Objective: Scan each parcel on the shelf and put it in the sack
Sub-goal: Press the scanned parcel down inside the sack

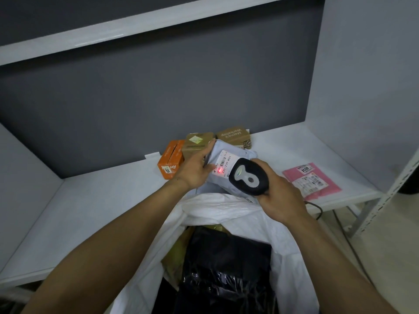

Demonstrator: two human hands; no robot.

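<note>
**Grip state.** The left hand (195, 168) grips the grey mailer (224, 147) by its left edge, thumb on top. The mailer sits over the shelf (102, 200), just behind the mouth of the sack (226, 207); its lower edge is hidden. The right hand (278, 200) is wrapped round the scanner (249, 177), whose red spot falls on the label (223, 163).

**Likely faults.**
- The red spot lies at one end of the barcode. The read probably fails unless the beam crosses every bar.
- The mailer is thin, limp film held at one edge, so it may sag and crease the label.
- The film looks smooth (low friction), so it may slip before it is over the sack.
- The cable (317, 209) trails off the shelf edge and may snag.

**Materials.**
- The sack is white, woven-looking and floppy, with a folded rim. It holds glossy black bags (226, 257).
- The orange box (171, 159) and two brown boxes (197, 143) are rigid matt card.
- The pink mailer (311, 180) lies flat and soft.
- The scanner is hard black plastic with a rounded head.
</note>
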